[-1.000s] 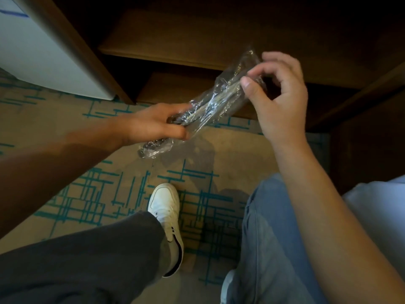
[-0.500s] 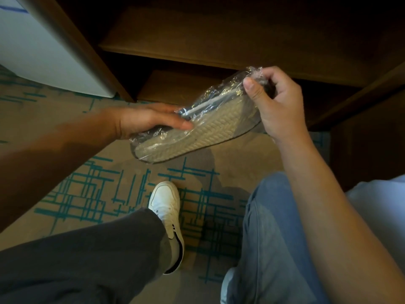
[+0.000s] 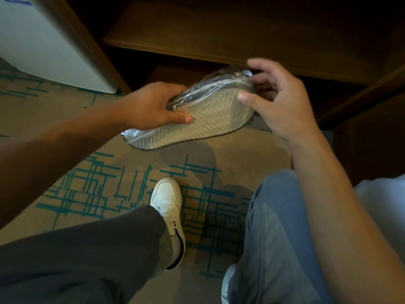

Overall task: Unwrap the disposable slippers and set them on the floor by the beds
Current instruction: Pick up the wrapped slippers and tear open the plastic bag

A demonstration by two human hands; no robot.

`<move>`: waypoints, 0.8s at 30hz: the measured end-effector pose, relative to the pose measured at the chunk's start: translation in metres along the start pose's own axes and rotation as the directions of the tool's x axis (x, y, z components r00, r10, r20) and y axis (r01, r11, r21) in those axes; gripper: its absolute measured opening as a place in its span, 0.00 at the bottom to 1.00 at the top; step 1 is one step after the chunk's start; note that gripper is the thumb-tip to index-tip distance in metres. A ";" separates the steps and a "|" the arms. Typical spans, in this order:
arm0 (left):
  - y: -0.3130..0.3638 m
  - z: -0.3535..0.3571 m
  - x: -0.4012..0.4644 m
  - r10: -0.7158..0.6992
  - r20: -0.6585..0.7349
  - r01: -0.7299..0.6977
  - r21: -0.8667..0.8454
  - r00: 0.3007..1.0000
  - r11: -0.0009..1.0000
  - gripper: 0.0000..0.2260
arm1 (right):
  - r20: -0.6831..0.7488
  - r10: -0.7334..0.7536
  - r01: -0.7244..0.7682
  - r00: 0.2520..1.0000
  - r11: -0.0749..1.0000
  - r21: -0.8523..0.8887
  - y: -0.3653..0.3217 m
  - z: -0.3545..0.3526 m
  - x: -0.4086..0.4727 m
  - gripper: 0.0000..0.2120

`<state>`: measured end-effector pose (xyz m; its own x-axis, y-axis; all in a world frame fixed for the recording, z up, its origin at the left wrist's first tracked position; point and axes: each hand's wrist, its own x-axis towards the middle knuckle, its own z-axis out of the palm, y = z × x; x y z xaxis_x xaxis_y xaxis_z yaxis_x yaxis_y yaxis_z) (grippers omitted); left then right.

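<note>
Gripping plastic-wrapped slippers (image 3: 197,119), ridged pale sole up: left hand (image 3: 151,106) clamps middle, right hand (image 3: 276,99) pinches crinkled end.

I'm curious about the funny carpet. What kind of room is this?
Probably a hotel room: clear-plastic-wrapped disposable slippers held in both hands, beige carpet with teal line pattern, and a small white fridge-like cabinet beside dark wooden shelving.

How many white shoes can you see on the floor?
1. A white sneaker stands on the patterned carpet, below the wrapped slippers that both hands hold. Another shoe may be hidden under the blue trouser leg.
</note>
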<state>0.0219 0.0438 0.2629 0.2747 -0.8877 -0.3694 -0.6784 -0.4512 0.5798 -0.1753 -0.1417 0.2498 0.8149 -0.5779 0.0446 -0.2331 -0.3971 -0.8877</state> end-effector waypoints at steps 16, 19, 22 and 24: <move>0.027 0.005 -0.010 0.266 0.190 -0.241 -0.146 0.945 0.960 0.15 | 0.447 0.139 -0.332 0.883 0.860 0.387 0.000 -0.003 0.001 0.04; 0.022 0.005 -0.010 0.207 0.176 -0.172 -0.198 0.962 0.965 0.13 | 0.439 0.114 -0.332 0.891 0.824 0.460 0.003 -0.009 0.001 0.13; 0.014 0.003 -0.008 0.157 0.160 -0.113 -0.255 0.974 0.960 0.13 | 0.383 0.037 -0.228 0.923 0.854 0.467 0.002 -0.015 0.001 0.29; 0.012 0.002 -0.007 0.130 0.191 -0.057 -0.344 0.973 0.937 0.12 | 0.359 0.025 -0.209 0.933 0.850 0.483 -0.001 -0.012 0.000 0.24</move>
<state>0.0102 0.0449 0.2707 0.0492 -0.9048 -0.4229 -0.4175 -0.4033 0.8143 -0.1817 -0.1500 0.2559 0.9448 -0.2934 -0.1455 -0.1122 0.1276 -0.9855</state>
